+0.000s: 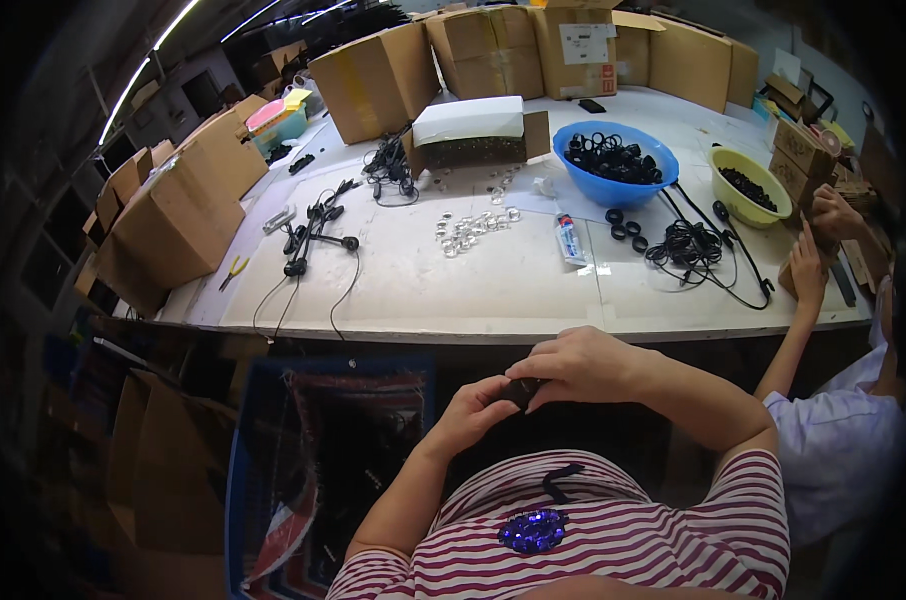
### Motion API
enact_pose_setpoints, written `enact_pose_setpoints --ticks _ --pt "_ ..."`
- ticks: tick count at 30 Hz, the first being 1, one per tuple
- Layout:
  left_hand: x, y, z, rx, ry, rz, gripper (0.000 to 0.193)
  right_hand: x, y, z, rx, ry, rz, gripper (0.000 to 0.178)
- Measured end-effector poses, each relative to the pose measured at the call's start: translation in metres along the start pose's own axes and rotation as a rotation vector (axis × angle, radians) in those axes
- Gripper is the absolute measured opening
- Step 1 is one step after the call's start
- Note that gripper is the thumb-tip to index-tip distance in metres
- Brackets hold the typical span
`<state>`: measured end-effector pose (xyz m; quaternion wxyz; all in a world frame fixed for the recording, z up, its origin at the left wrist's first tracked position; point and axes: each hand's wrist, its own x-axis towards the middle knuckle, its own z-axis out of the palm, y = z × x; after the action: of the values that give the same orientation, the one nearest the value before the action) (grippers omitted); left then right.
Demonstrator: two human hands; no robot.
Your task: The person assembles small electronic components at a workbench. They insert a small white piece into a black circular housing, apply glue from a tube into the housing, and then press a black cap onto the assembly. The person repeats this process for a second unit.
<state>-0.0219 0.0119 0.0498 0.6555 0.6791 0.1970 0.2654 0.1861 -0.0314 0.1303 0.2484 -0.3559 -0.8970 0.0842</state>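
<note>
Just off the table's front edge, my left hand (473, 411) and my right hand (585, 366) meet over a small dark piece (521, 390). Both are closed around it, the fingers of the right curled over its top. Most of the piece is covered, so its kind cannot be made out. Beyond my hands, several clear glass-like discs (463, 236) lie loose on the white table (413, 295). A tube (569, 240) of blue and white lies to their right, beside several black rings (619, 226).
A blue bowl (593, 188) holds black rings; a yellow-green basin (729, 197) holds small black parts. Black cables (691, 246), wired parts (299, 240) and yellow pliers (235, 272) lie around. Cardboard boxes (378, 85) line the back. A blue crate (241, 470) stands below left. A co-worker's hands (808, 262) work at right.
</note>
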Motion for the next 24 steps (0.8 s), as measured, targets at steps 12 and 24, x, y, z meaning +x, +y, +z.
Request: enact_pose_setpoints --ticks 12,24 --pt "-0.002 0.003 0.008 0.015 0.073 -0.011 0.022 0.0 -0.012 0.006 -0.088 0.053 0.173 0.044" --pt "0.004 0.0 0.017 0.076 0.191 0.023 0.024 -0.006 -0.017 0.001 0.021 -0.057 0.402 0.037"
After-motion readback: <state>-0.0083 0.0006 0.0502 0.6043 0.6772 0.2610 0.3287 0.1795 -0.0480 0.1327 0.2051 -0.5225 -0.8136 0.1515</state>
